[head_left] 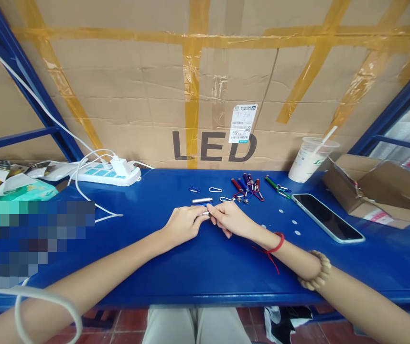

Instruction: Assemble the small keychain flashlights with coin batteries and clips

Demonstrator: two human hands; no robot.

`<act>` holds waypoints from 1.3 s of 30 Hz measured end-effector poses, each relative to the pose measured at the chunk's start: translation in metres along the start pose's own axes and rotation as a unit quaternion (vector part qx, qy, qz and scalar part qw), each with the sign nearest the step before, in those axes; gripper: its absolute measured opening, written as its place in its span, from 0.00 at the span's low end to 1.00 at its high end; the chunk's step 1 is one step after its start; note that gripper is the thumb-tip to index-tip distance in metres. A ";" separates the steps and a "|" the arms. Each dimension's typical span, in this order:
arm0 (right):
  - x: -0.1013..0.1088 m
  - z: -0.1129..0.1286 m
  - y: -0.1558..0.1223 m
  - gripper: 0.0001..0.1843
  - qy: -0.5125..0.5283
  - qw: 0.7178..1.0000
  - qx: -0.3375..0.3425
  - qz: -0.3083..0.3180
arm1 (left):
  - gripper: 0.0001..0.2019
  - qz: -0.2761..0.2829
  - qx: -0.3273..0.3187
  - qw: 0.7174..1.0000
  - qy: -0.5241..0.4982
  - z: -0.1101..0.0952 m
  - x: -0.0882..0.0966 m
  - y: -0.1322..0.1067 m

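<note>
Silvery small metal piece (205, 213) between both hands, over the glossy blue tabletop (176, 282).
Fingers of the left hand (182, 226) hold it, those of the right hand (232, 219) pinch its end (contact partly hidden), presumably for steadiness; slim red, blue and purple metal tubes (242, 184) lie beyond, seemingly within reach.

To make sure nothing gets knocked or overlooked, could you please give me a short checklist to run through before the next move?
1. Left hand and right hand both have a grip on the small silver piece: ok.
2. That piece in full view: not ok; fingers cover much of it.
3. Silver tube lying just beyond the hands: ok.
4. Cup standing apart from the hands: ok.
5. White cable clear of the left forearm: cannot tell; it crosses in front of it.
</note>
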State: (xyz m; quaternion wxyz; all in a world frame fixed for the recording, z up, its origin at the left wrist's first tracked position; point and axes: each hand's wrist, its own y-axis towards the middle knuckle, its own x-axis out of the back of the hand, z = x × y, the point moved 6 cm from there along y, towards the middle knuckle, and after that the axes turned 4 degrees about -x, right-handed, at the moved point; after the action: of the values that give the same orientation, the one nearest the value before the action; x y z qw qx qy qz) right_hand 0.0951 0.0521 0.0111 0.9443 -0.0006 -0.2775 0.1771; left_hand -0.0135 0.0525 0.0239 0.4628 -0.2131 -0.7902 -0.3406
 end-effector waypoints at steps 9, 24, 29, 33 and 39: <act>-0.005 -0.002 -0.001 0.28 0.074 0.996 -0.041 0.040 | 0.12 -0.016 -0.026 0.999 -0.032 -0.002 0.000 -0.001; 0.006 0.002 0.001 0.27 0.104 0.994 0.016 0.004 | 0.10 -0.034 0.035 0.990 -0.136 0.007 -0.002 0.002; 0.019 0.012 -0.002 0.22 0.045 0.995 0.077 -0.054 | 0.09 -0.051 0.048 0.981 -0.183 0.009 -0.001 0.001; 0.029 0.017 -0.004 0.20 0.040 0.990 0.092 -0.103 | 0.09 -0.091 0.052 0.974 -0.203 0.008 0.002 -0.002; 0.035 0.020 -0.007 0.19 0.077 0.980 0.126 -0.131 | 0.08 -0.112 0.019 0.990 -0.086 -0.001 0.010 -0.002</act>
State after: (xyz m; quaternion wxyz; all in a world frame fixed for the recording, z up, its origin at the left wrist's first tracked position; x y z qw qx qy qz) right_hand 0.1146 0.0556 0.0469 0.9705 0.1407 -0.1768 0.0846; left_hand -0.0191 0.0505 0.0327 0.3559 -0.1430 -0.8525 -0.3552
